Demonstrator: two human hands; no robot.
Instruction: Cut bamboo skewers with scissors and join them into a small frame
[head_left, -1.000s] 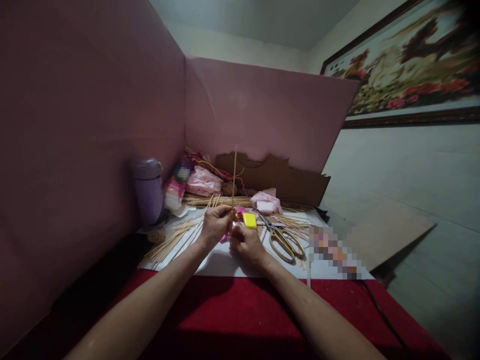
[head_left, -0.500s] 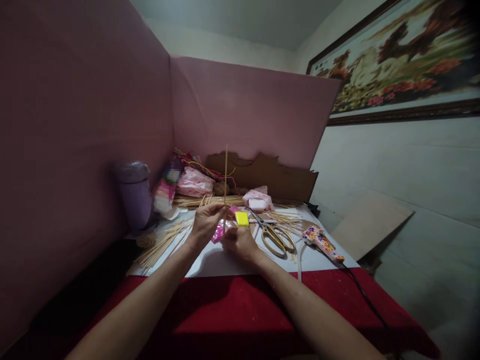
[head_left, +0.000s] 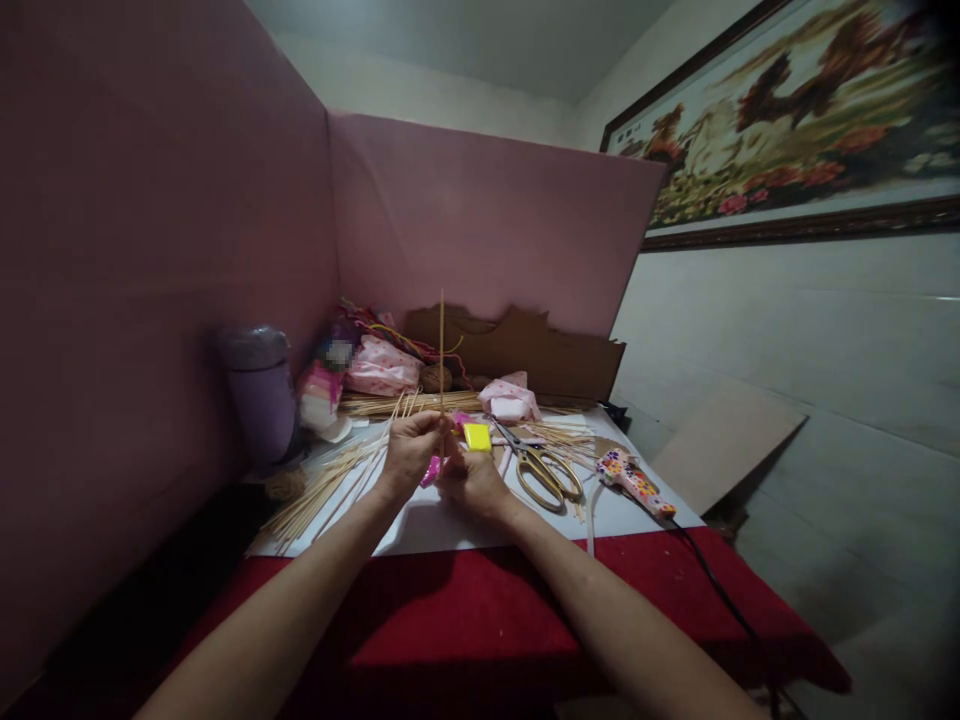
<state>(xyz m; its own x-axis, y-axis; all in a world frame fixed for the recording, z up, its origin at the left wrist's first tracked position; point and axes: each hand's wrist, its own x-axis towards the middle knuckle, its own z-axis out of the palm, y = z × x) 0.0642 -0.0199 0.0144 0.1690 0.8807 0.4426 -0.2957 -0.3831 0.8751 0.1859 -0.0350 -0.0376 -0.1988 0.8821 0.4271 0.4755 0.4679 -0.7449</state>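
Observation:
A thin wooden stick (head_left: 442, 350) stands upright between my two hands over the white-covered table. Near its lower part, the fingers of my left hand (head_left: 411, 452) are closed around it. My right hand (head_left: 476, 482) sits close against the left, its thumb and fingers pinched at the stick's lower end; the exact contact is partly hidden. Just beyond the right knuckles lies a bright yellow packet (head_left: 477, 437). Pink shiny wrapping (head_left: 430, 471) shows below and behind the fingers. Gold-handled scissors (head_left: 541, 480) rest to the right of my right hand.
Loose sticks (head_left: 319, 498) spread at left, with more at the back. A floral glue gun (head_left: 636, 482) with a black cord lies at right. A purple tumbler (head_left: 260, 400), pink spotted bags (head_left: 384, 365), twine and torn cardboard (head_left: 555, 350) line the rear. Red cloth (head_left: 450, 610) covers the front.
My hands have drawn closer together around the lower part of the stick, and less of the pink wrapping shows between them. The whole view has shifted slightly.

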